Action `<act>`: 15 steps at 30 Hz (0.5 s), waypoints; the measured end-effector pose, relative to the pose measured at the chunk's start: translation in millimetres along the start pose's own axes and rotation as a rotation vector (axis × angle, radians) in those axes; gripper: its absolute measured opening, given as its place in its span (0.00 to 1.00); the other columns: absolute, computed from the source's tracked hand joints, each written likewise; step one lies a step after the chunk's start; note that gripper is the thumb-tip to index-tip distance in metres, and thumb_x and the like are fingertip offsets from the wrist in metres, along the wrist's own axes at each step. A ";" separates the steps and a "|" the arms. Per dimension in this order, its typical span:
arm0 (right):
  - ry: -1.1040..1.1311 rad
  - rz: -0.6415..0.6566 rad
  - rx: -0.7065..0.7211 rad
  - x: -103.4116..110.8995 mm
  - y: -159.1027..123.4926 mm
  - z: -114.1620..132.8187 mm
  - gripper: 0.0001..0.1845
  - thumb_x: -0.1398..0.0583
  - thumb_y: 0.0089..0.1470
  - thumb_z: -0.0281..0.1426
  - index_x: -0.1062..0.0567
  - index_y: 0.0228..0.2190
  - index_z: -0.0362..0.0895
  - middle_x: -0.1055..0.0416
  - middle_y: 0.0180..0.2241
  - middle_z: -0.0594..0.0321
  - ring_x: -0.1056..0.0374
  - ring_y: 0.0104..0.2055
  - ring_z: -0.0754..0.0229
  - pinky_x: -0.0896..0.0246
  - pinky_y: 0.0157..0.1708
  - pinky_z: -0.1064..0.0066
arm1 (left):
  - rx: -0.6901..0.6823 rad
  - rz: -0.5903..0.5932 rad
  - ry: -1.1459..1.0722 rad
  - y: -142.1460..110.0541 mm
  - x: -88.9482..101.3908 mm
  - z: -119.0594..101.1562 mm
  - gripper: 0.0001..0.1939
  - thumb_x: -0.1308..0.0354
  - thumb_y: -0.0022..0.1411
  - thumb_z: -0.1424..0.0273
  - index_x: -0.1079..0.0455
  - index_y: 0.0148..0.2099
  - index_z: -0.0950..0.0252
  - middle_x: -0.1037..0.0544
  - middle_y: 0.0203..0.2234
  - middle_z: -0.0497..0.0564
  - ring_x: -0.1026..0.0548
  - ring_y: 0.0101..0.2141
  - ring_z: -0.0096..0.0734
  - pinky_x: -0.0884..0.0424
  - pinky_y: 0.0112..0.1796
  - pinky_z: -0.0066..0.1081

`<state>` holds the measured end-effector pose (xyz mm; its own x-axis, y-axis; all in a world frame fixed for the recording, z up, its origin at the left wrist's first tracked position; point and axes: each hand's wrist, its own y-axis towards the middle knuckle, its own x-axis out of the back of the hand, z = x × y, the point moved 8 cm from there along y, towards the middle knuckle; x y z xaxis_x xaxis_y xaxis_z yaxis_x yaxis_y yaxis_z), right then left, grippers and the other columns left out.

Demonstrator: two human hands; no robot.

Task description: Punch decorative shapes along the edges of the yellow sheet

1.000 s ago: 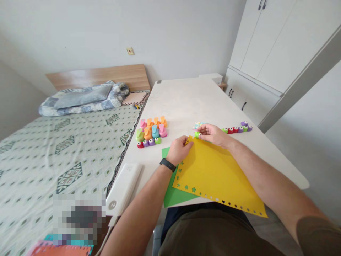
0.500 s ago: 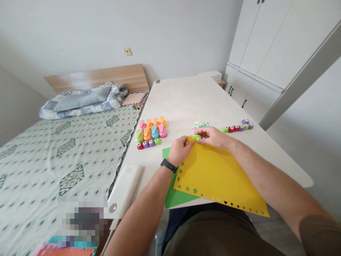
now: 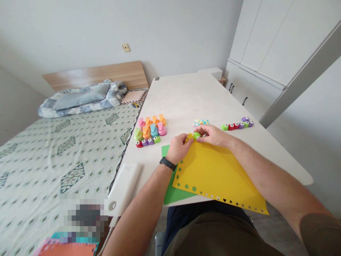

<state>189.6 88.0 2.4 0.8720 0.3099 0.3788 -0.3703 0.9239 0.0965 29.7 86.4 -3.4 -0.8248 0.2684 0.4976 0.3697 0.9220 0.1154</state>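
A yellow sheet of paper (image 3: 218, 170) with small shapes cut along its left and near edges lies slanted over a green sheet (image 3: 173, 195). My left hand (image 3: 181, 147) pinches the yellow paper near its far left corner. At the far edge of that sheet, my right hand (image 3: 210, 135) grips a small green craft punch (image 3: 196, 135) between thumb and fingers. The punch sits at the paper's edge; its slot is hidden. Just beyond my right hand lies a little heap of colourful paper cutouts (image 3: 201, 122).
Several large craft punches (image 3: 146, 132) and small ones (image 3: 150, 141) stand in rows at left. More small punches (image 3: 236, 126) line up at right. A white power strip-like device (image 3: 125, 188) with a cable lies at the white table's (image 3: 183, 96) left edge, beside a bed (image 3: 87, 142).
The view has shifted very slightly. Both hands keep their grip on the paper and the punch, with hardly any visible movement.
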 end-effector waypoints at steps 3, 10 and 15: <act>0.031 -0.001 0.000 0.2 -0.3 0.5 0.24 0.32 0.50 0.39 0.26 0.47 0.44 0.24 0.40 0.57 0.29 0.39 0.59 0.33 0.43 0.65 | -0.002 0.004 -0.018 0.3 -0.2 -0.9 0.18 0.41 0.63 0.57 0.23 0.44 0.66 0.19 0.32 0.51 0.26 0.31 0.31 0.33 0.30 0.27; 0.021 0.012 -0.008 -1.9 -0.3 0.4 0.22 0.33 0.51 0.38 0.26 0.47 0.44 0.23 0.41 0.57 0.28 0.42 0.57 0.33 0.45 0.65 | 0.007 0.005 0.034 -0.8 0.2 -3.5 0.16 0.43 0.64 0.58 0.23 0.43 0.65 0.20 0.31 0.49 0.28 0.30 0.30 0.36 0.28 0.26; -0.012 0.006 -0.034 -4.2 -0.4 -0.6 0.21 0.32 0.51 0.37 0.24 0.47 0.44 0.23 0.41 0.57 0.27 0.43 0.55 0.33 0.46 0.64 | -0.002 -0.010 0.030 -1.5 4.8 -8.8 0.15 0.44 0.65 0.59 0.24 0.43 0.65 0.20 0.31 0.49 0.28 0.29 0.29 0.36 0.29 0.26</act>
<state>186.3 86.4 0.2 0.8660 0.3130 0.3900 -0.3644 0.9291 0.0634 29.0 83.8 6.4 -0.8153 0.2509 0.5219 0.3623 0.9240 0.1218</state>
